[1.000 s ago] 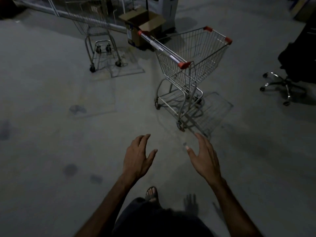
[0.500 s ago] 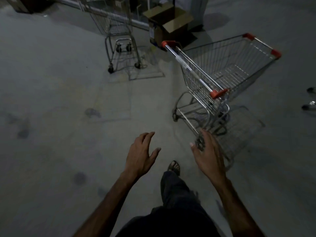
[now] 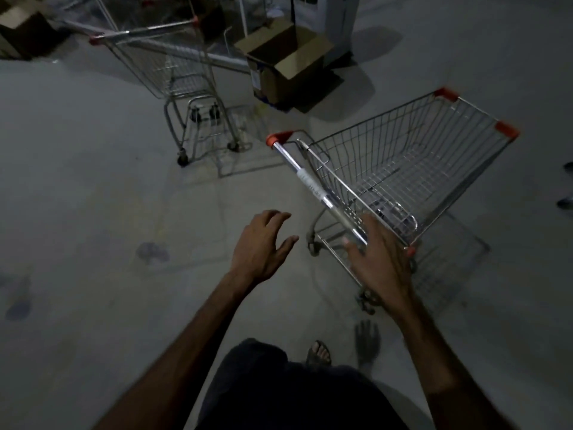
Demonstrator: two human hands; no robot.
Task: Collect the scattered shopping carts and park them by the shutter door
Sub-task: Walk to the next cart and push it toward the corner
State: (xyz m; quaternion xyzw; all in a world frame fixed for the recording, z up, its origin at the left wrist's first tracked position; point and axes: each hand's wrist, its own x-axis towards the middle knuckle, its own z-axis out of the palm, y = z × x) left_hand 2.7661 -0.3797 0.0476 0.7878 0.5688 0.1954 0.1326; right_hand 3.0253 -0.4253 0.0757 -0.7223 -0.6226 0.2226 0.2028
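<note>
Both hands are extended ahead of the person at mid-frame, and neither grasps anything. Left hand [image 3: 263,243] hangs over bare concrete floor [image 3: 93,197] with fingers spread and loosely bent, clear of all objects. Right hand [image 3: 379,259] is open with fingers fanned, positioned over the near end of the handle bar [image 3: 313,181] of the nearer shopping cart [image 3: 403,169]; whether the fingertips touch the bar cannot be determined from this angle.

The nearer shopping cart stands ahead and to the right. Its handle bar runs diagonally, from an orange end cap [image 3: 279,138] at the far left down to the near right end under the right hand. The basket extends away to the upper right. The right hand is therefore the nearer one; the left hand lies well apart from the bar, on its left side, and in the inspector's judgement must travel forward and rightward to reach the far half.

A second shopping cart [image 3: 173,76] stands further off at upper left, beside an open cardboard box [image 3: 285,66].

Lighting is dim. The near end cap is mostly hidden by the right hand. No shutter door can be identified. Objects at the right edge are cut off.
</note>
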